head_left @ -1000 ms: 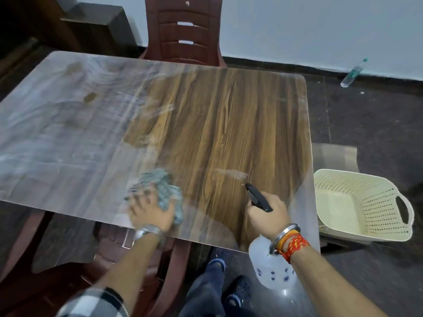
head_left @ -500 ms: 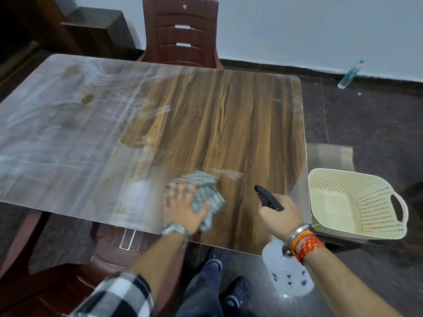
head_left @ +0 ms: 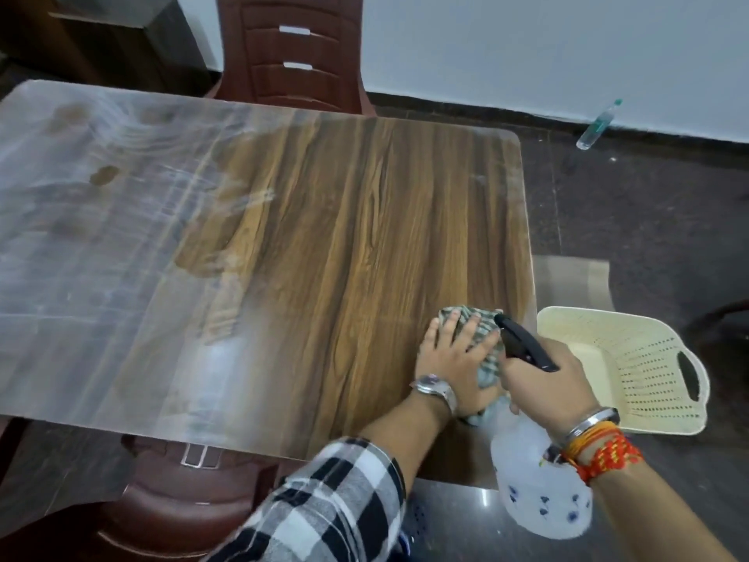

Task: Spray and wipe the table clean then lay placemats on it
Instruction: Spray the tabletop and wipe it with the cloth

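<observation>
The wood-grain table (head_left: 324, 237) fills the view, its left half streaked with whitish film. My left hand (head_left: 454, 358) presses flat on a grey-green checked cloth (head_left: 482, 330) near the table's front right corner. Just to its right, my right hand (head_left: 543, 379) grips a white spray bottle (head_left: 539, 484) with a black trigger head (head_left: 523, 346); the bottle body hangs below the table's front edge. No placemats are in view.
A cream perforated basket (head_left: 632, 367) sits on the floor right of the table. One maroon plastic chair (head_left: 296, 50) stands at the far side, another (head_left: 182, 492) is tucked under the near edge. A clear bottle (head_left: 600, 123) lies by the wall.
My left hand has swept the cloth rightward along the table's front edge, from left of centre to right beside the spray bottle. My right hand has stayed near the front right corner.
</observation>
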`<state>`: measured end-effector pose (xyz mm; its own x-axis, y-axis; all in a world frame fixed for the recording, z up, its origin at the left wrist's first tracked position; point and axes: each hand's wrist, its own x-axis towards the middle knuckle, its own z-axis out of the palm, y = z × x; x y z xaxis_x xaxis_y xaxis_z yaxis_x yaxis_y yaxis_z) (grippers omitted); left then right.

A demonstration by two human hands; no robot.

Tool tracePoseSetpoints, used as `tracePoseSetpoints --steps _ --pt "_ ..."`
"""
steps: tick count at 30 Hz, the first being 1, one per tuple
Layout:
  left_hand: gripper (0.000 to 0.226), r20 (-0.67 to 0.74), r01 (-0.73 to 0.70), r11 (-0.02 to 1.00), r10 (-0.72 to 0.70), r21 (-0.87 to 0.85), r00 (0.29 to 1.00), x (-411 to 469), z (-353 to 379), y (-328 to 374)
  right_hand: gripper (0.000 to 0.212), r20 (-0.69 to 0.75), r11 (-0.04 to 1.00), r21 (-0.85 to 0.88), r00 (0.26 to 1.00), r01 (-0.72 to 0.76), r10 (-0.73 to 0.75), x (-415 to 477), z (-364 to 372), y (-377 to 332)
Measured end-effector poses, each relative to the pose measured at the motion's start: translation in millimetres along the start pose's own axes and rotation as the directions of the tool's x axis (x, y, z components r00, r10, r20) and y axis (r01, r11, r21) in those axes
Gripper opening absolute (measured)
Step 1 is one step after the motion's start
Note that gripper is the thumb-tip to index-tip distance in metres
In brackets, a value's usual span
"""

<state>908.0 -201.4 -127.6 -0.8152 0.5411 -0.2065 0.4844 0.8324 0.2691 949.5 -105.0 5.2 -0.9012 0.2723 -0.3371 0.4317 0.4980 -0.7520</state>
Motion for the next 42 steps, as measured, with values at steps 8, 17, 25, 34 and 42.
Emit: tracePoseSetpoints --steps 8,17,25,34,42 --pt "0.084 0.014 0.234 0.972 -0.234 0.001 0.972 102.8 -38.3 -71.0 0.006 -0.143 0.989 0.07 0.98 -0.131 0.14 5.3 -41.8 20.1" --pt "0.078 0.217 -0.463 0.877 0.431 0.127 0.876 -6.1 20.4 53.7 0.007 -0.191 0.972 0.172 0.963 -0.158 0.19 7.4 -52.7 36.3" --pt "0.082 0.008 -0.07 0.994 0.071 -0.08 0.997 -98.7 38.3 -1.1 0.004 -0.024 0.988 0.099 0.992 -0.119 0.122 10.5 -27.9 18.5" --pt "0.096 -0.074 0.716 0.682 -0.73 -0.15 0.679 -141.6 -13.9 -195.5 0.008 0.325 0.991 -0.03 0.939 0.128 -0.112 10.9 59.0 -28.4" --pt "0.095 -0.081 0.857 0.448 -0.893 -0.255 0.442 -233.7 -6.5 -265.2 0.01 0.382 0.981 -0.03 0.909 0.191 -0.165 -30.7 138.8 -67.9"
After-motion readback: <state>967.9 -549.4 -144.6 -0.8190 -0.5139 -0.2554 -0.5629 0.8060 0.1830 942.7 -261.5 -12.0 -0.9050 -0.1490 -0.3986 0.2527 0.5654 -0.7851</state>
